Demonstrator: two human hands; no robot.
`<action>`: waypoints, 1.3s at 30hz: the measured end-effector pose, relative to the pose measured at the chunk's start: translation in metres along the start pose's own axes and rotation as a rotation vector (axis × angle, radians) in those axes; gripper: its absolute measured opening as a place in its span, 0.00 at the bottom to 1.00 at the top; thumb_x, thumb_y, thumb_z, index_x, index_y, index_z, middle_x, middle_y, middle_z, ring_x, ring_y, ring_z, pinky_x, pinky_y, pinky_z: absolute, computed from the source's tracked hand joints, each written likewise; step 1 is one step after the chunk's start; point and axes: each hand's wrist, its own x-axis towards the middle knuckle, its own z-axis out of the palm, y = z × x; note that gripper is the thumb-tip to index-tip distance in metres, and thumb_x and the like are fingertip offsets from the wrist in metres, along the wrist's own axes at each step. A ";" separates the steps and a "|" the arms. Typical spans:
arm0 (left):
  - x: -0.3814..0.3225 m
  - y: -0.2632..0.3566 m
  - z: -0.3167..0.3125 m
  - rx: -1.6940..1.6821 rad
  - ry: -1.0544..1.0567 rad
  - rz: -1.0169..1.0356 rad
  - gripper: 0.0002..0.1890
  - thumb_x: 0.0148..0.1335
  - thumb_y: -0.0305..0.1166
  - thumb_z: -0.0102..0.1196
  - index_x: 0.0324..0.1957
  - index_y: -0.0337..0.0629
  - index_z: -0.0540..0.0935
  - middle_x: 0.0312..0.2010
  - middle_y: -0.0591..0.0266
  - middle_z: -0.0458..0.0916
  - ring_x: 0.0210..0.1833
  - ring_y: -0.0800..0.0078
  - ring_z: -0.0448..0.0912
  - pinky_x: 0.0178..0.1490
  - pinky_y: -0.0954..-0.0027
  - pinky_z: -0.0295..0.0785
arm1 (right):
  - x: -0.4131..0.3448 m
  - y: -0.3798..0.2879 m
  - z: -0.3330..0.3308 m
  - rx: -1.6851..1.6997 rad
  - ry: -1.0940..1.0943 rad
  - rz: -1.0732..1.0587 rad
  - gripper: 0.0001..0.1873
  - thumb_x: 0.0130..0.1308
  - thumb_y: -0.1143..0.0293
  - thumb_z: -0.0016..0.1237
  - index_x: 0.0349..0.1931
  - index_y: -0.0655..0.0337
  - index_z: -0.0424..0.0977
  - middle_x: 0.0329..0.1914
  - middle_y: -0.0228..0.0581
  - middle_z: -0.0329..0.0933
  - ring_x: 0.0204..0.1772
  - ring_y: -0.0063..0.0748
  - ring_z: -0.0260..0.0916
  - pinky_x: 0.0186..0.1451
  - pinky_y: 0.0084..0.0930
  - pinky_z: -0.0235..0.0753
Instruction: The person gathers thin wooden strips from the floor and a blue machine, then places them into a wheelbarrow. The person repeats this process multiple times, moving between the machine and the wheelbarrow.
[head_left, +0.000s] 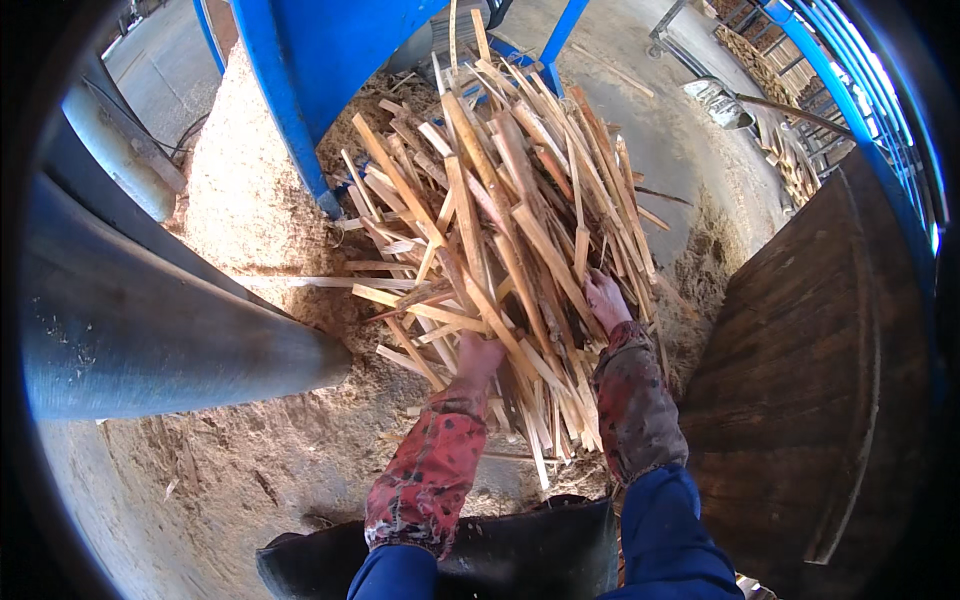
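A large tangled heap of rough sawn wooden strips lies before me, its pieces pointing in many directions. My left hand is pushed into the near left side of the heap; strips cross over it and its fingers are hidden. On the right side, my right hand has its fingers curled in among the strips, the fingertips partly covered. Both forearms wear stained red patterned sleeve covers over blue sleeves.
A blue metal machine frame stands behind the heap, with a sawdust pile beside it. A large metal cylinder is at left, a dark wooden panel at right. A shovel lies far right. Sawdust covers the concrete floor.
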 end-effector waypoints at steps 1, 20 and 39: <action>-0.007 0.005 -0.001 0.164 0.019 0.002 0.28 0.52 0.20 0.68 0.57 0.31 0.74 0.45 0.55 0.82 0.45 0.69 0.81 0.50 0.69 0.79 | -0.001 0.002 0.004 -0.113 0.036 -0.128 0.20 0.70 0.54 0.43 0.44 0.65 0.73 0.32 0.55 0.76 0.36 0.54 0.75 0.39 0.40 0.73; -0.101 -0.020 -0.048 0.231 0.159 -0.226 0.29 0.51 0.29 0.67 0.56 0.38 0.75 0.44 0.59 0.80 0.42 0.71 0.77 0.42 0.69 0.76 | -0.075 -0.052 0.036 0.093 -0.010 -0.084 0.29 0.62 0.53 0.53 0.50 0.75 0.73 0.41 0.66 0.78 0.48 0.62 0.77 0.50 0.42 0.76; -0.173 -0.026 -0.065 0.069 0.192 -0.138 0.24 0.53 0.29 0.67 0.52 0.36 0.78 0.44 0.60 0.83 0.47 0.69 0.79 0.52 0.68 0.75 | -0.133 -0.118 -0.038 0.089 -0.245 -0.015 0.22 0.62 0.66 0.56 0.54 0.65 0.73 0.45 0.54 0.80 0.50 0.47 0.78 0.51 0.37 0.77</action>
